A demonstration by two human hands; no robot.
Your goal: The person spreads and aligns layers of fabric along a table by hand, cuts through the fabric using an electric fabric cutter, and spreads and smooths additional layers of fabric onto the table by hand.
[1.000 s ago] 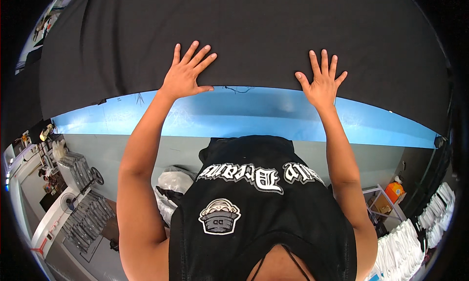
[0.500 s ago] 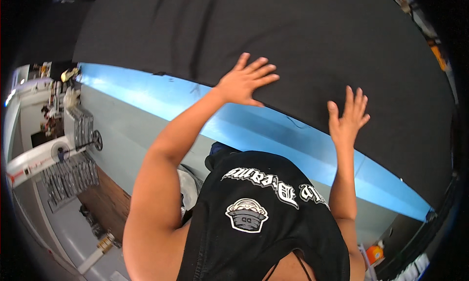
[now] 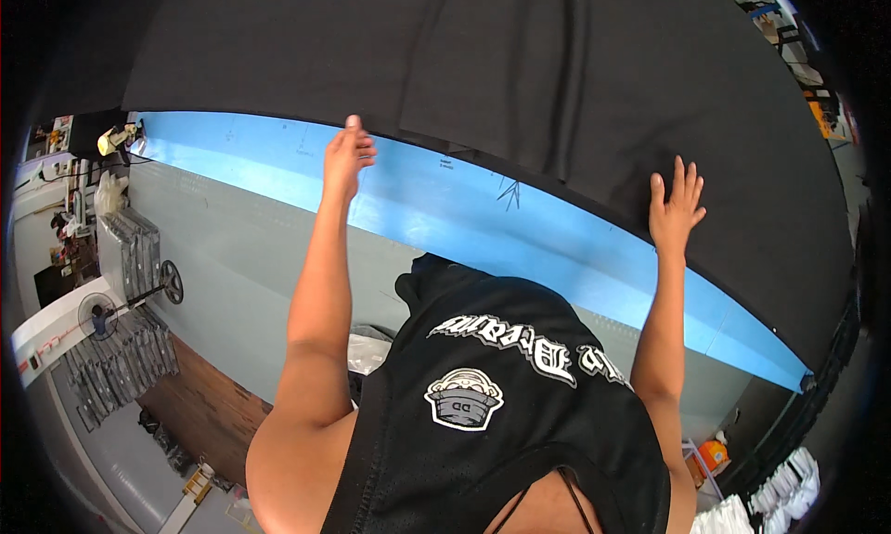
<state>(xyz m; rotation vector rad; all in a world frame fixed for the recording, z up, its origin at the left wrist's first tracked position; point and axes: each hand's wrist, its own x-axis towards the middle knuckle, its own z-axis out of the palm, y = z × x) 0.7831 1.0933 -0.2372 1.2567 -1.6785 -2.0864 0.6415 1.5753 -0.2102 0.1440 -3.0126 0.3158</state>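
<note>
A wide sheet of black fabric (image 3: 278, 51) covers most of the table, with its near edge running along a bare blue strip of tabletop (image 3: 408, 195). My left hand (image 3: 345, 161) is over the blue strip at the fabric's near edge, thumb up and fingers loosely bent apart, with nothing seen in it. Farther right, my right hand (image 3: 677, 217) lies flat on the fabric near its edge, fingers spread. Upright folds run through the cloth between the hands, and a loose upper layer's edge shows there. Dark pen marks are on the blue strip.
A yellowish tool (image 3: 116, 141) sits at the table's far left end. On the floor side at left are a fan (image 3: 97, 315) and stacks of wrapped grey packages (image 3: 121, 362). An orange container (image 3: 713, 455) and white bundles (image 3: 784, 492) are at lower right.
My left hand has moved left, off the fabric to its near edge, its fingers less spread. The folds now lie farther right. My right hand stays flat on the cloth, slightly shifted.
</note>
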